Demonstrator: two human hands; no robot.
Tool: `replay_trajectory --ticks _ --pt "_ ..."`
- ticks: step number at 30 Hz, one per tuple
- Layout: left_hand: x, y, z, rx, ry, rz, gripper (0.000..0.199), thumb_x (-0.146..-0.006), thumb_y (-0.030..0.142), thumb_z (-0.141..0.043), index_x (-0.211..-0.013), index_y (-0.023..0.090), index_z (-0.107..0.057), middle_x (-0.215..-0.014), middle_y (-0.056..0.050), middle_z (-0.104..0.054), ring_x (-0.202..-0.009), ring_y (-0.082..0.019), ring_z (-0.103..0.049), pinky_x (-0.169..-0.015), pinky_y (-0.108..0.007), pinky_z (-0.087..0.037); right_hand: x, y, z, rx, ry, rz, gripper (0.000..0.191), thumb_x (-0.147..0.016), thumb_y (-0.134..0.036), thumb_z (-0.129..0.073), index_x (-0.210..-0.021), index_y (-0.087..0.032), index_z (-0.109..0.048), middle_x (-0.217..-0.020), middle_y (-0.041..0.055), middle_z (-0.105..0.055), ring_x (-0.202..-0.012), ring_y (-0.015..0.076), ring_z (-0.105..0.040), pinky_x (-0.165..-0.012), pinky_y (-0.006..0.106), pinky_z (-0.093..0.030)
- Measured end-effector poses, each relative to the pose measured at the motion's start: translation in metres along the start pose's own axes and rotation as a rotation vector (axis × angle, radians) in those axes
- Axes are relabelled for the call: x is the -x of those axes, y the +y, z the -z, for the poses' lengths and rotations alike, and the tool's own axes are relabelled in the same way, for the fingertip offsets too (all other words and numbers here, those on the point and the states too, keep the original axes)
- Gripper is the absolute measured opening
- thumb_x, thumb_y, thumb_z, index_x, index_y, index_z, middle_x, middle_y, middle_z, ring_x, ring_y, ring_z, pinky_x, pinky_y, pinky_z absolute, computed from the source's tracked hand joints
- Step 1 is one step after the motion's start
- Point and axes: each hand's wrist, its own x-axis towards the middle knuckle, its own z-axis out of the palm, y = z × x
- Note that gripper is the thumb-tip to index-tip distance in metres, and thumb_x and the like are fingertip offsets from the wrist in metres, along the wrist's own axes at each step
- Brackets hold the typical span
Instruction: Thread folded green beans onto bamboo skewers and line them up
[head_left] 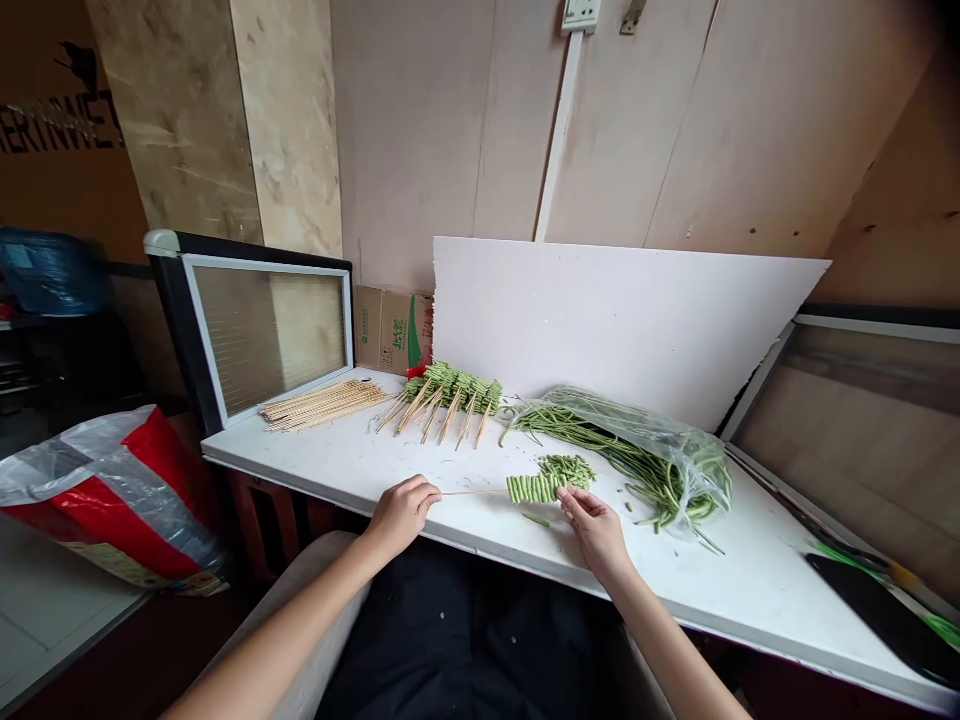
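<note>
My left hand [403, 512] pinches the bare end of a thin wooden skewer [472, 492] above the table's front edge. Short pieces of green bean [531, 489] are threaded side by side along the skewer's other end. There, the fingers of my right hand [594, 525] close on the last bean piece at the tip. Just behind lies a small heap of cut bean pieces [568, 467]. One loose piece [536, 520] rests on the table under the skewer.
Filled bean skewers [454, 390] are stacked at the back, with bare skewers [326, 404] to their left. Long green beans [600, 435] spill from a clear plastic bag [694, 460]. On the white table [300, 455], a black phone-like slab [885, 610] lies far right.
</note>
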Motion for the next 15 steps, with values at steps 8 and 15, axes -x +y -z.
replay_trajectory --ticks 8,15 --pt "-0.0039 0.0003 0.0044 -0.110 0.043 -0.066 0.025 -0.103 0.012 -0.056 -0.094 0.022 -0.077 -0.090 -0.004 -0.072 -0.081 -0.017 -0.069 -0.073 -0.029 -0.051 -0.0001 0.0026 0.0014 0.063 0.045 0.039 0.057 -0.055 -0.052 -0.100 -0.098 -0.019 -0.083 -0.101 0.0105 -0.083 -0.093 0.0282 -0.076 -0.082 0.036 -0.060" --pt "-0.0040 -0.0079 0.0062 -0.285 0.037 -0.124 0.026 -0.098 0.005 -0.059 -0.092 0.021 -0.078 -0.080 -0.003 -0.068 -0.077 -0.020 -0.065 -0.071 -0.033 -0.048 -0.0008 0.0058 0.0044 0.089 0.069 0.061 0.063 -0.057 -0.055 -0.099 -0.105 -0.018 -0.082 -0.106 0.0128 -0.083 -0.105 0.0336 -0.077 -0.095 0.044 -0.061"
